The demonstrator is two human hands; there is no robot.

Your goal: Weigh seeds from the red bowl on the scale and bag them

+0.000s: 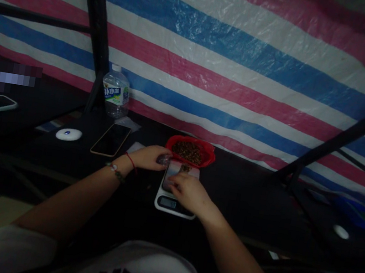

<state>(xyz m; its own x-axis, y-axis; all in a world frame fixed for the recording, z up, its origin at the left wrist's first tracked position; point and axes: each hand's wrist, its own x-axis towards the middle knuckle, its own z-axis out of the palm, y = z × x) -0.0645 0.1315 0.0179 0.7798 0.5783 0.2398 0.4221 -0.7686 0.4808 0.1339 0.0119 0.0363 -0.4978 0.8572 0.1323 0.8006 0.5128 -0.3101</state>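
Observation:
My left hand is closed around a small clear plastic item at the left edge of a white kitchen scale; its exact kind is too dim to tell. Over the scale's plate, my right hand has its fingers bent and drawn together near the surface. Whatever may be between those fingertips is hidden. A few small brown pieces lie on the plate just beyond them. Behind the scale sits an open red plastic bag heaped with similar small brown pieces.
Left of my hands, a phone and a white oval case lie on the black table. A clear bottle stands behind them by a black post. Striped sheeting closes off the back.

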